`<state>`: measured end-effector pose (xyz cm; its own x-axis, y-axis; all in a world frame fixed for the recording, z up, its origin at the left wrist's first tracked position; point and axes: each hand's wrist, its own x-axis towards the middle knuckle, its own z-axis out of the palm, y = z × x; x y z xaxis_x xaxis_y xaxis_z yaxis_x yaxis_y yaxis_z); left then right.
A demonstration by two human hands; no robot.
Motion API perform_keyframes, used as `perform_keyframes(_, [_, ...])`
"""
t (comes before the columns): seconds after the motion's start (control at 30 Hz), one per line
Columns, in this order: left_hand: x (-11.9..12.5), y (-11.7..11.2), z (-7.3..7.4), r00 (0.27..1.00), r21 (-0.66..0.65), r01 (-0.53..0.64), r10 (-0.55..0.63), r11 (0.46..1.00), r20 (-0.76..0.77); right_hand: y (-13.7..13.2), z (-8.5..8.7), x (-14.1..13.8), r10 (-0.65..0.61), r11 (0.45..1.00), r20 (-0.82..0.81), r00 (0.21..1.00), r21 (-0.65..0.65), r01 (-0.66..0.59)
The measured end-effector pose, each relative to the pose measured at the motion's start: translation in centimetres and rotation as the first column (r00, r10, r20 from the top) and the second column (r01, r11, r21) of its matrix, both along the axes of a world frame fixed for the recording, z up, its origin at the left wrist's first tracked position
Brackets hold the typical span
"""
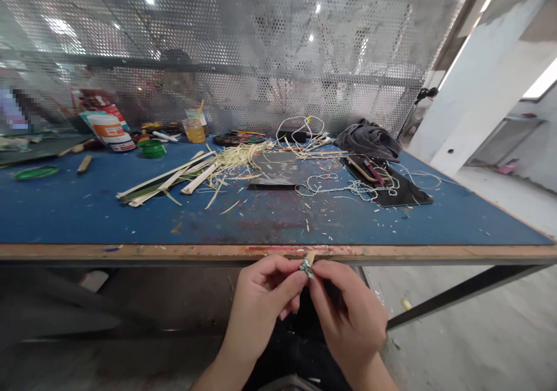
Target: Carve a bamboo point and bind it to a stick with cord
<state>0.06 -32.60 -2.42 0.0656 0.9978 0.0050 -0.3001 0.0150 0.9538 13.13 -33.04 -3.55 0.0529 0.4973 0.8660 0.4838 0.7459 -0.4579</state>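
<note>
Just in front of the table's near edge, my left hand (267,292) and my right hand (348,307) meet, each pinching a small pale wooden or bamboo piece (310,257). A green-and-white cord (306,268) is wrapped around its lower part, between my fingertips. The lower end of the piece is hidden by my fingers. On the table beyond lies a similar twisted white cord (324,189), loosely looped and running onto a black sheet (402,188).
The blue table (87,217) holds split bamboo strips (169,179), a pile of shavings (237,156), a dark flat plate (278,170), a phone (364,168), a grey cloth (368,138), a white bottle (111,133) and a jar (194,130). Behind stands a perforated metal screen (261,43).
</note>
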Motion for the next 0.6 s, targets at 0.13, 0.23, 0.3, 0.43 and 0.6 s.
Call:
perform_keyframes(0.13, [0.0,0.0,-0.4,0.998,0.031,-0.011,0.013,0.999,-0.054,0.1,-0.5,-0.3,-0.063,0.996,0.06,0.996,0.064,0.059])
perform_keyframes(0.23, [0.0,-0.2,-0.2,0.995,0.062,-0.035,0.041,0.997,-0.093,0.1,-1.0,-0.5,-0.088,0.996,0.088,0.992,-0.025,0.091])
perform_keyframes(0.3, [0.1,-0.3,0.2,0.992,0.077,-0.041,0.05,0.996,-0.118,0.1,-1.0,-0.6,-0.064,0.991,0.087,0.994,-0.114,0.074])
perform_keyframes(0.43, [0.3,-0.4,0.9,0.99,0.066,-0.024,0.032,0.998,-0.137,0.1,-0.4,-0.5,0.132,0.948,-0.042,0.99,-0.287,-0.138])
perform_keyframes(0.6, [0.4,-0.3,1.1,0.997,-0.018,0.019,-0.021,1.0,-0.081,-0.2,0.5,-0.1,0.283,0.776,-0.356,0.891,-0.461,-0.43])
